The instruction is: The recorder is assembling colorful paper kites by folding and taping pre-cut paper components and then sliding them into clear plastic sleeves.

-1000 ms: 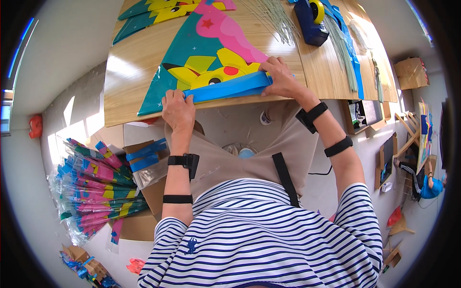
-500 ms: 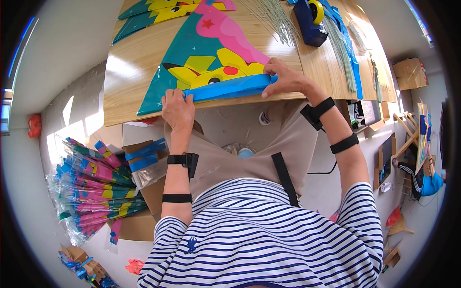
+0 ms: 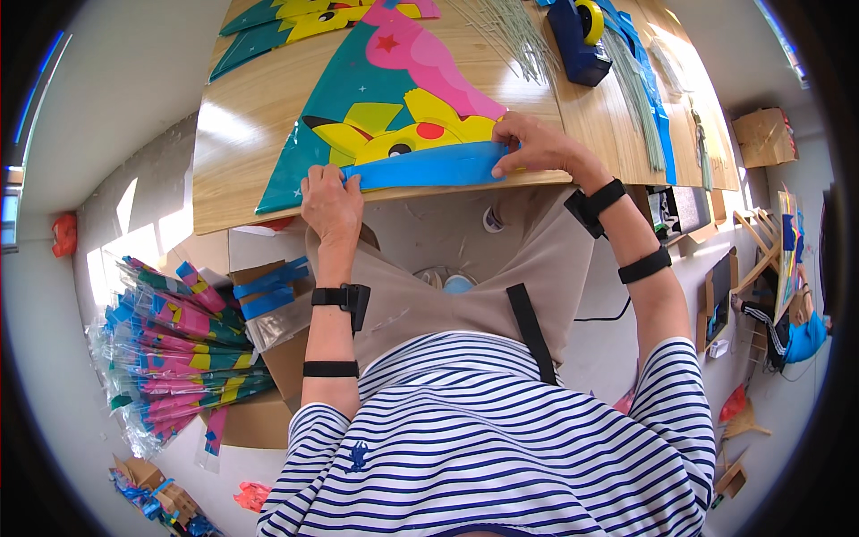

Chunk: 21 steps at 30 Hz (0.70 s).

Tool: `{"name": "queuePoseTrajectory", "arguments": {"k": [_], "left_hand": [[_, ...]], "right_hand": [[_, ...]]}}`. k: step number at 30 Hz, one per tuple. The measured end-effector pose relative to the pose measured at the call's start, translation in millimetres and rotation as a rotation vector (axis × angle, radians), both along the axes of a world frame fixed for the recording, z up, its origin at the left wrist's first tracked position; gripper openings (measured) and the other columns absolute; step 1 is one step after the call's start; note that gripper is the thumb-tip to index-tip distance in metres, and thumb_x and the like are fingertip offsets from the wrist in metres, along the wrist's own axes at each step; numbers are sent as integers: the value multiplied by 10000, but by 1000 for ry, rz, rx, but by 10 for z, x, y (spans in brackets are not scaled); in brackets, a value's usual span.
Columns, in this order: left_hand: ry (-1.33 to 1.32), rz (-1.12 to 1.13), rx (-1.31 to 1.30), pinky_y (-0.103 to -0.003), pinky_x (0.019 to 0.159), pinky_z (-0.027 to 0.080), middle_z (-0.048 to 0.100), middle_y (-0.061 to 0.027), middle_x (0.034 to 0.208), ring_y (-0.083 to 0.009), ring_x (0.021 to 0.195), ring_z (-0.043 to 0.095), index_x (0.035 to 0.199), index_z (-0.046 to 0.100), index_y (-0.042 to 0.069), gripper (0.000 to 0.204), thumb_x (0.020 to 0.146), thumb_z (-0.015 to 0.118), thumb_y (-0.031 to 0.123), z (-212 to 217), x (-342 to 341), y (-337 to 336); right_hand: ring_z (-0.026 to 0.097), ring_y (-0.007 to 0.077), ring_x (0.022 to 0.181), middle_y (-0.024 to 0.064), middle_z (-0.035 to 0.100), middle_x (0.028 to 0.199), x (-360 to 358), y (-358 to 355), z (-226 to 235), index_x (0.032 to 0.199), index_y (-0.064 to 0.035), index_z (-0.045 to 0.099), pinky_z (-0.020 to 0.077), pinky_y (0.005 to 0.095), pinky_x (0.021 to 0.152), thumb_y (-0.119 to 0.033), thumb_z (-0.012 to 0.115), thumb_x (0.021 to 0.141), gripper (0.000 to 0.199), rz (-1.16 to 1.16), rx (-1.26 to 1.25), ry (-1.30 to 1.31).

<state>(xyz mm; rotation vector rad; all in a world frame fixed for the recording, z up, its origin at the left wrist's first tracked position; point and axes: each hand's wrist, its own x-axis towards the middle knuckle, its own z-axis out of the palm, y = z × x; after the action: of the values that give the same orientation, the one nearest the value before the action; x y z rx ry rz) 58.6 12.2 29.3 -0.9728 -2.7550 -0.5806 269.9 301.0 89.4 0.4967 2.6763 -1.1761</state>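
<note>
A triangular kite sail (image 3: 313, 116), printed teal and pink with a yellow cartoon figure, lies on the wooden table against its near edge. Across the sail's near edge stretches a blue strip (image 3: 425, 167), looking flat and fairly smooth. My left hand (image 3: 332, 199) has its fingers closed on the strip's left end, pressing it at the table edge. At the other end, my right hand (image 3: 537, 148) pinches the strip between thumb and fingers. The sail's lower edge is hidden under the strip.
A dark blue tape dispenser (image 3: 577, 45) stands at the table's far right, beside thin pale rods (image 3: 514, 40) and blue strips (image 3: 658, 112). More printed sails (image 3: 259, 36) lie far left. Left of my legs is a heap of wrapped kites (image 3: 183, 349). Another person (image 3: 803, 336) is at far right.
The blue strip has gone from folded and creased to flatter and wider between my hands. My right hand has shifted slightly; my left hand stays put.
</note>
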Motion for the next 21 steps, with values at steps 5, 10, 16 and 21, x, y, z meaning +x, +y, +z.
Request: {"name": "queuePoseTrajectory", "arguments": {"k": [5, 10, 16, 21], "left_hand": [[28, -11, -1, -437, 792, 525, 599, -89, 968, -329, 960, 602, 874, 655, 86, 238, 797, 822, 237, -29, -4, -1], [25, -12, 1, -437, 794, 524, 601, -88, 971, -330, 960, 601, 875, 656, 86, 237, 793, 824, 233, -16, -10, 0], [9, -7, -6, -438, 810, 524, 604, -92, 978, -328, 976, 602, 877, 657, 85, 233, 801, 820, 234, 7, 1, 4], [7, 0, -17, -438, 817, 524, 605, -94, 984, -327, 984, 601, 877, 657, 84, 233, 806, 816, 239, 1, -3, 2]], "right_hand": [[585, 256, 920, 127, 584, 985, 79, -134, -57, 1004, 14, 657, 484, 374, 812, -318, 901, 728, 496, 7, 63, 22], [579, 266, 929, 130, 573, 980, 112, -215, -147, 1000, -10, 673, 470, 391, 820, -237, 842, 802, 345, 7, 85, 70], [561, 200, 834, 75, 584, 863, 124, -124, -271, 909, 0, 667, 460, 346, 751, -180, 799, 859, 228, -112, -25, 153], [500, 102, 744, -6, 558, 790, 58, -121, -248, 896, -15, 677, 425, 284, 646, -231, 787, 899, 243, -327, -262, 142]]}}
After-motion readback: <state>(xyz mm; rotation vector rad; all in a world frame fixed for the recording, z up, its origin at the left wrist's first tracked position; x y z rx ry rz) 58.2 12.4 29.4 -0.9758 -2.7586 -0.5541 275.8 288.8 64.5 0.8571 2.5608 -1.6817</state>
